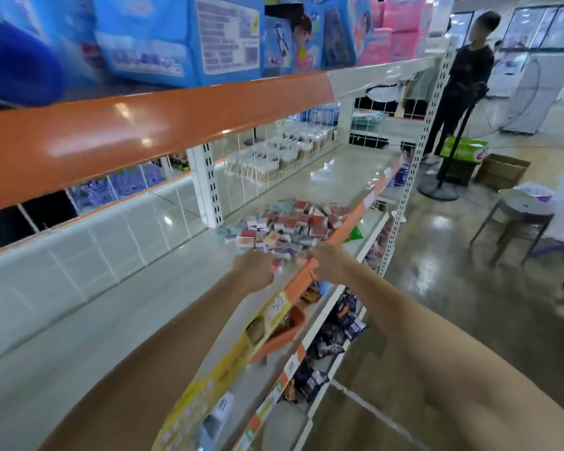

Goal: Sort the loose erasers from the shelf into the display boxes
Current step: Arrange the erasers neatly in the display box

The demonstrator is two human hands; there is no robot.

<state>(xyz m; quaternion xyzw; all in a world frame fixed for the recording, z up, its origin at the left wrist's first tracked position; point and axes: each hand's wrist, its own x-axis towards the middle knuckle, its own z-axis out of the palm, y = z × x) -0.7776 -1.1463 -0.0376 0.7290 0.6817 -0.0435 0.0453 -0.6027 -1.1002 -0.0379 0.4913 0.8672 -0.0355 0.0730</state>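
Both my arms are stretched out to the middle shelf (306, 177). The loose erasers (287, 226) lie in a heap on it, close against the orange front rail (349, 222).

My left hand (253, 266) is at the near edge of the heap, fingers curled down onto the nearest pieces. Whether it has actually pinched one I cannot tell; the view is blurred and the fingertips are hidden. My right hand (328, 257) is just beside it, on the rail, knuckles bent over the edge. It looks to be gripping the rail, not an eraser.

A yellow display box (209, 385) sits along the shelf front near my left forearm, tilted outward over the edge.

Risks, as I judge them:
- The heap crowds the rail, so a careless scoop could push erasers over it to the lower shelves or the floor.
- My forearm could nudge the tilted box off.
- Mixed colours and a blurry view make sorting mistakes likely.
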